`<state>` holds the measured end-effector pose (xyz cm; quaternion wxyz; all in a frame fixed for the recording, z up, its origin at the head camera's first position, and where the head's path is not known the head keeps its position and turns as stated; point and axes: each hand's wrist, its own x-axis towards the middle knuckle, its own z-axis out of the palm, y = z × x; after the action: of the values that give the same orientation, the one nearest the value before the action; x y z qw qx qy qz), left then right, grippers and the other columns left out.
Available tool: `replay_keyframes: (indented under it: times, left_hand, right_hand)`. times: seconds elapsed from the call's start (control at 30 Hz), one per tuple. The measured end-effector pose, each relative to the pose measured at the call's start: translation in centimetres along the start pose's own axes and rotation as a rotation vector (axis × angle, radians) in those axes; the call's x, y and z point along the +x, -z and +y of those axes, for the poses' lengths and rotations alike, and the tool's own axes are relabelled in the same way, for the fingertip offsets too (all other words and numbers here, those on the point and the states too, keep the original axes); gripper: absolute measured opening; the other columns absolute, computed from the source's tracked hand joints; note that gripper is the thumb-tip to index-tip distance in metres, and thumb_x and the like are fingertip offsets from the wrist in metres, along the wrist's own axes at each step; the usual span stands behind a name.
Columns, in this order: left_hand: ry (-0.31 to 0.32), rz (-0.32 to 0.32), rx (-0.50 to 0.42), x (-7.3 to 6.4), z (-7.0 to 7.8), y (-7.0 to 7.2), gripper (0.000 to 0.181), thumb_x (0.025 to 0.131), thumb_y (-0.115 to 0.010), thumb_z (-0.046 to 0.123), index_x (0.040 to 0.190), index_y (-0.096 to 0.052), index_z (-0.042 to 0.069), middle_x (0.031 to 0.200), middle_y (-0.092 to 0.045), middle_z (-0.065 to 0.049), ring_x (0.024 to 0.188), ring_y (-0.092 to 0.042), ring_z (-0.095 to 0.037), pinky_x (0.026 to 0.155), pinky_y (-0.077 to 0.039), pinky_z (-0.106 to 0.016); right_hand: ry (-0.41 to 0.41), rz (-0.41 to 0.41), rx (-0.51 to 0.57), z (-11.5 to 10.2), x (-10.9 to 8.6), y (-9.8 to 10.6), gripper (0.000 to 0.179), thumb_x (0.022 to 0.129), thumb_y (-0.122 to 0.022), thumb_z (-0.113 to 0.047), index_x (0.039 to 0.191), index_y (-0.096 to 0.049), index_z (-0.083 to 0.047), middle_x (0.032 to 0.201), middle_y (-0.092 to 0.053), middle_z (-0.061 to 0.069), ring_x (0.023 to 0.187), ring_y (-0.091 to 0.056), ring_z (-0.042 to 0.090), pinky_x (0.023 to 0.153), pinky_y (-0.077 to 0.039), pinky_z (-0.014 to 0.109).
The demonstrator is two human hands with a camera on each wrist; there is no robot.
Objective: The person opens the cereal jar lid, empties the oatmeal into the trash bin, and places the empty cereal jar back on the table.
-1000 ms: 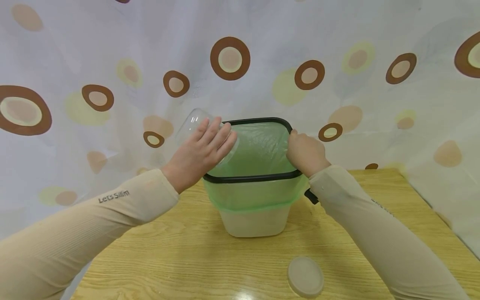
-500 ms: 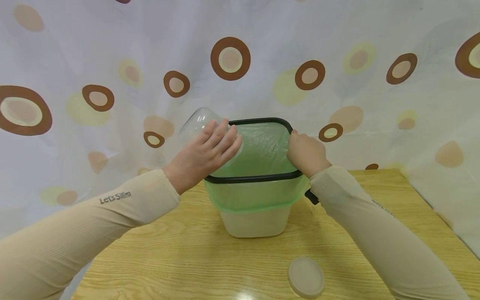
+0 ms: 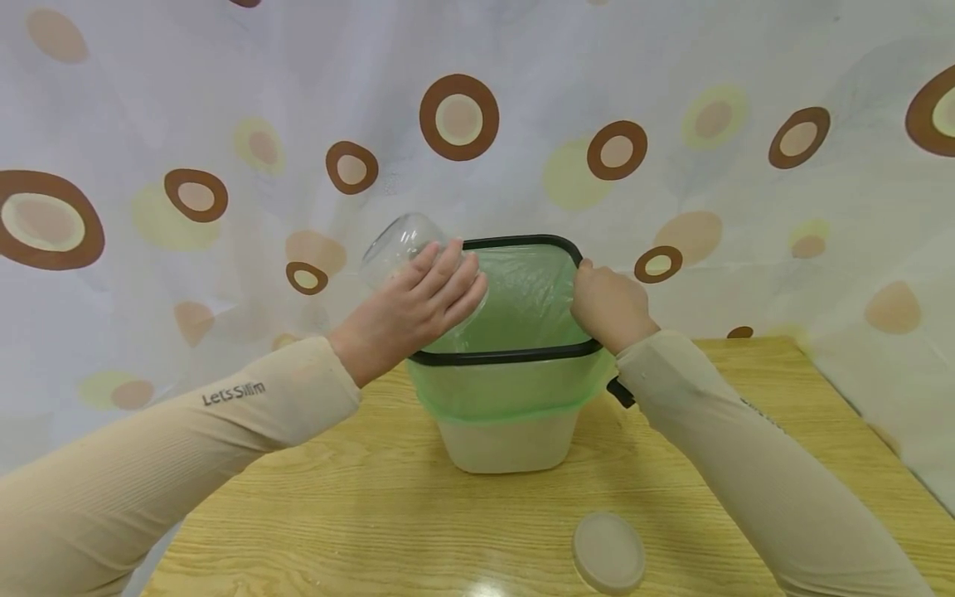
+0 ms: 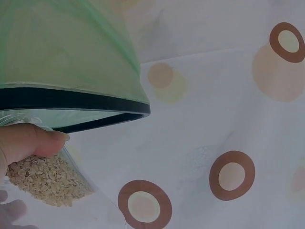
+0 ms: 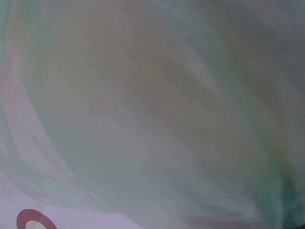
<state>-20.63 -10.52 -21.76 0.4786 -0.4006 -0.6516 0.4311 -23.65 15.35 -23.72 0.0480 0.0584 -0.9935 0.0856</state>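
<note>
A bin (image 3: 511, 444) with a black rim (image 3: 515, 357) stands upright on the wooden table, lined with a green plastic bag (image 3: 522, 290) that folds down over its outside. At its left side my left hand (image 3: 414, 315) grips a clear jar (image 3: 403, 240), tilted with its mouth toward the bin. Dry oat flakes (image 4: 50, 181) show inside the jar in the left wrist view, under the thumb (image 4: 35, 140). My right hand (image 3: 610, 305) holds the bin's rim at the right side, fingers curled over it. The right wrist view is filled mostly by the blurred bag (image 5: 143, 105).
A round beige lid (image 3: 608, 551) lies on the table (image 3: 336, 514) in front of the bin. Something black (image 3: 621, 391) sticks out beside the bin under the right wrist. A white sheet with brown and yellow spots (image 3: 507, 191) hangs close behind.
My left hand and the jar have shifted slightly right, farther over the bin's opening, and the jar tips a little more. The right hand and the bin have stayed put.
</note>
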Motion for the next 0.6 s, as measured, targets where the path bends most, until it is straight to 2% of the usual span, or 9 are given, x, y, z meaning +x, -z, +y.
replay_keyframes:
  times: [0.2, 0.43, 0.6]
  left_hand:
    - [0.015, 0.012, -0.032, -0.03, 0.13, -0.09, 0.043, 0.091, -0.060, 0.003, 0.132, -0.048, 0.007, 0.132, -0.052, -0.012, 0.125, -0.048, -0.032, 0.107, -0.034, -0.042]
    - [0.040, -0.021, -0.109, -0.28, 0.02, -0.10, 0.048, 0.088, -0.063, 0.002, 0.133, -0.047, 0.005, 0.131, -0.051, -0.015, 0.125, -0.047, -0.035, 0.107, -0.034, -0.044]
    - [0.021, -0.035, -0.085, -0.32, -0.05, -0.04, 0.049, 0.088, -0.064, 0.003, 0.134, -0.047, 0.005, 0.132, -0.051, -0.015, 0.126, -0.046, -0.034, 0.107, -0.033, -0.043]
  right_hand:
    - [0.002, 0.005, 0.003, 0.02, -0.02, 0.03, 0.045, 0.098, -0.042, -0.003, 0.137, -0.036, 0.019, 0.070, -0.060, 0.022, 0.054, -0.059, 0.032, 0.049, -0.050, 0.044]
    - [0.004, 0.018, 0.000, -0.04, -0.02, -0.02, 0.045, 0.098, -0.042, -0.003, 0.137, -0.037, 0.019, 0.072, -0.061, 0.024, 0.055, -0.060, 0.033, 0.050, -0.051, 0.045]
    - [0.002, 0.007, 0.004, -0.07, -0.08, 0.08, 0.045, 0.098, -0.041, -0.002, 0.137, -0.036, 0.019, 0.070, -0.060, 0.023, 0.054, -0.059, 0.032, 0.048, -0.049, 0.043]
